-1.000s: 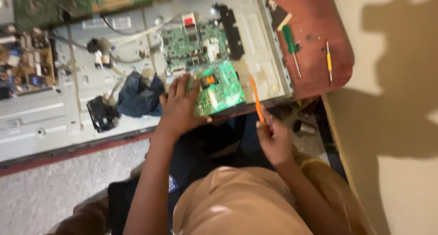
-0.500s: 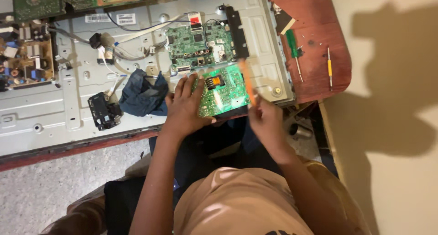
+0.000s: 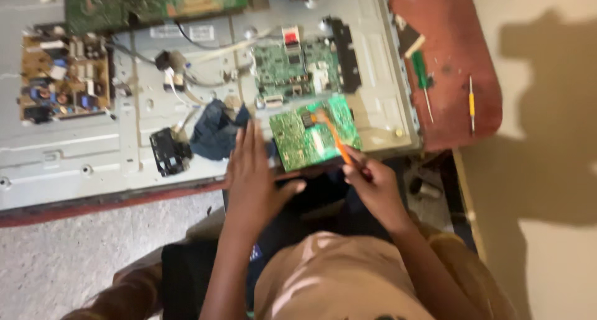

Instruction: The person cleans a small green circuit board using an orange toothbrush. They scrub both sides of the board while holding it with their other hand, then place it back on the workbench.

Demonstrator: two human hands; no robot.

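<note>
Left of the small green circuit board (image 3: 314,132), the left hand (image 3: 254,177) has lifted off it, fingers spread flat, holding nothing. The board lies on the grey metal chassis (image 3: 112,158), near edge. The right hand (image 3: 372,186), back at it, grips an orange-handled tool (image 3: 333,137), tip now on the board.

green circuit board (image 3: 311,137) | flat on panel edge | orange tool (image 3: 333,137) tip on it

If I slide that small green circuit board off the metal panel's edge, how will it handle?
The small green circuit board looks thin and flat, so probably stiff and light. It already overhangs the metal panel, so it may tip off if pushed. Its raised parts seem fragile where the orange tool in the right hand touches.
</note>
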